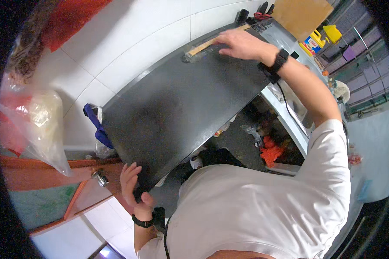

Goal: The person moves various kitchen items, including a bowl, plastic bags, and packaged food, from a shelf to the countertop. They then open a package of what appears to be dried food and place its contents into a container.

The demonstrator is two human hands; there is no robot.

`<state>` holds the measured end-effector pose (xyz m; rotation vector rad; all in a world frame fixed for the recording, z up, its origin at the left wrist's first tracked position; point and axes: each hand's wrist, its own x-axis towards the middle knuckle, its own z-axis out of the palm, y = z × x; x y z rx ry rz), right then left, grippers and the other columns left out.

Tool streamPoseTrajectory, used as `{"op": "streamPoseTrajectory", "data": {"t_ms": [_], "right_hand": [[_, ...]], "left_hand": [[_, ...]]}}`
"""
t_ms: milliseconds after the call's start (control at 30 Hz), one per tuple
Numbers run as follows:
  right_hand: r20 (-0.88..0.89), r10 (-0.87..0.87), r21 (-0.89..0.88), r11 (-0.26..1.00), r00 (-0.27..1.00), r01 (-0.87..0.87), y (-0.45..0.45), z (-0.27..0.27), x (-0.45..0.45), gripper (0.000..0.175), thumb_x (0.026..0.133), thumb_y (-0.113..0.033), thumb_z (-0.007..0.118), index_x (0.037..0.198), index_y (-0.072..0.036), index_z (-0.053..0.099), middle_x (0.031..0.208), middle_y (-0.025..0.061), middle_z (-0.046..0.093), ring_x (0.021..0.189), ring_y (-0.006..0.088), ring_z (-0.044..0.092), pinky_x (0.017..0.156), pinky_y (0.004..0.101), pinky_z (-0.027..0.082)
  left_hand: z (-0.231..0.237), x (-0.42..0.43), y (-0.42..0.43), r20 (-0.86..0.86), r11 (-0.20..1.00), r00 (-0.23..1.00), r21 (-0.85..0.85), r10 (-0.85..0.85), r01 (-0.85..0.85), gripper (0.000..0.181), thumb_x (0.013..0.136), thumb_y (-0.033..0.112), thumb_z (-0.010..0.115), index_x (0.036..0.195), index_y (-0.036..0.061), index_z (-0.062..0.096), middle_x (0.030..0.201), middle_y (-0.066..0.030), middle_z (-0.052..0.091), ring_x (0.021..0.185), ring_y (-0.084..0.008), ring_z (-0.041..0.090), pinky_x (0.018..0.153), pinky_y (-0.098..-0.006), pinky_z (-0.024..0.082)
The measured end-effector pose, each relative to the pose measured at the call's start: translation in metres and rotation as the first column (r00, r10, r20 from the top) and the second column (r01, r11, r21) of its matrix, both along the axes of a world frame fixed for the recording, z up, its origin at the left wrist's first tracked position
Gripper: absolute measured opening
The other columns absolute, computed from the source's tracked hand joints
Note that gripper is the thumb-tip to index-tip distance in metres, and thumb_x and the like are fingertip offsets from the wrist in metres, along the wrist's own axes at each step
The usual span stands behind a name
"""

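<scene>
A dark grey countertop (168,110) runs diagonally in front of me. At its far side, my right hand (235,45) rests on or just over a flat wooden strip (199,48) that lies along the back of the counter; whether the fingers grip it cannot be told. Clear plastic film (189,57) bunches around the strip's near end. My left hand (133,184) is at the counter's near left corner, its fingers spread and holding nothing visible. Both wrists wear black straps with small devices.
White tiled wall (149,29) borders the counter. Red-handled scissors (262,15), a wooden board (301,14) and a yellow bottle (314,43) stand beyond my right hand. Filled plastic bags (45,119) hang left, above a wooden door (84,168). Orange bags (270,150) lie below.
</scene>
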<state>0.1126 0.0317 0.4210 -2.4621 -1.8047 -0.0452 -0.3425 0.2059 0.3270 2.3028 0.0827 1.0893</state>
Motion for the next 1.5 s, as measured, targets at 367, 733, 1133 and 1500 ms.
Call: {"op": "streamPoseTrajectory", "data": {"t_ms": [367,733,1133,1500], "right_hand": [[0.182,0.498,-0.213,0.862,0.848,-0.46,0.053,-0.014,0.061,0.042,0.078,-0.017,0.066,0.115,-0.002,0.054,0.103,0.0116,0.059,0.097,0.031,0.058,0.084,0.0402,0.048],[0.143,0.672,-0.243,0.736,0.727,-0.632,0.066,-0.022,0.081,0.027,0.077,-0.018,0.067,0.098,-0.004,0.057,0.089,0.0105,0.059,0.087,0.0302,0.06,0.076,0.0408,0.05],[-0.002,0.447,-0.212,0.874,0.894,-0.438,0.08,-0.03,0.082,0.014,0.076,-0.017,0.063,0.08,-0.004,0.06,0.078,0.0136,0.062,0.076,0.0323,0.061,0.07,0.0412,0.049],[-0.043,0.519,-0.245,0.823,0.854,-0.512,0.086,-0.022,0.077,0.016,0.074,-0.016,0.061,0.086,-0.005,0.061,0.076,0.013,0.06,0.075,0.0323,0.06,0.071,0.0413,0.05]], "left_hand": [[-0.006,-0.014,-0.041,-0.122,0.821,0.831,-0.134,0.542,-0.555,0.056,0.082,0.015,0.037,0.133,-0.0067,0.034,0.132,-0.0215,0.045,0.125,-0.0338,0.042,0.108,-0.0459,0.028],[0.037,0.037,-0.119,0.018,0.418,0.442,0.295,0.897,-0.859,0.051,0.094,0.014,0.045,0.14,-0.0007,0.027,0.144,-0.0211,0.031,0.134,-0.0345,0.029,0.111,-0.0458,0.021],[0.046,0.118,-0.153,-0.249,0.718,0.685,0.392,0.685,-0.575,0.032,0.084,0.008,0.053,0.116,0.0053,0.056,0.129,-0.0168,0.05,0.127,-0.037,0.041,0.108,-0.0539,0.025],[0.04,0.191,-0.139,-0.392,0.855,0.766,0.337,0.509,-0.395,0.026,0.079,0.012,0.061,0.105,0.0049,0.063,0.119,-0.0128,0.057,0.122,-0.032,0.047,0.107,-0.0502,0.03]]}}
